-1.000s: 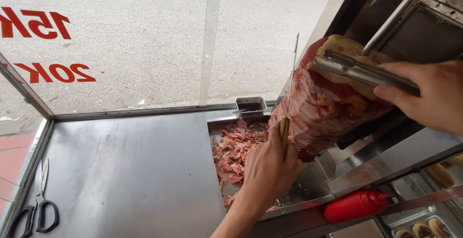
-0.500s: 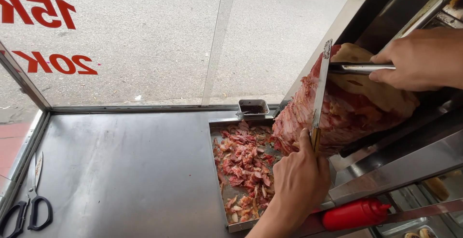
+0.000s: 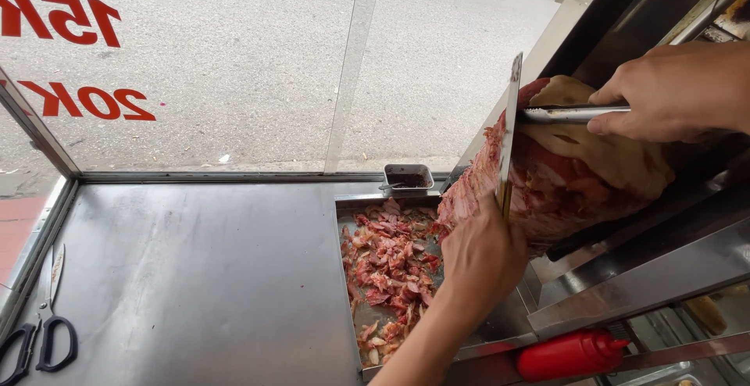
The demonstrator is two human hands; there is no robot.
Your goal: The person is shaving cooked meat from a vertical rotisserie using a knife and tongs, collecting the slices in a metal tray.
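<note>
bare steel counter [image 3: 203,276] left of tray [image 3: 349,276], scissors [image 3: 47,331] at edge, meat cone [image 3: 562,175] blocking right

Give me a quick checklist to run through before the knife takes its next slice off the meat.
1. Left hand closed on the knife handle: ok.
2. Blade upright against the cut face of the meat: ok.
3. Right hand pressing tongs onto the top of the meat: ok.
4. Right-hand fingers away from the blade: ok, on the tongs' far end.
5. Tray under the cut face, shavings in it: ok.
6. Blade sharpness: cannot tell.
</note>
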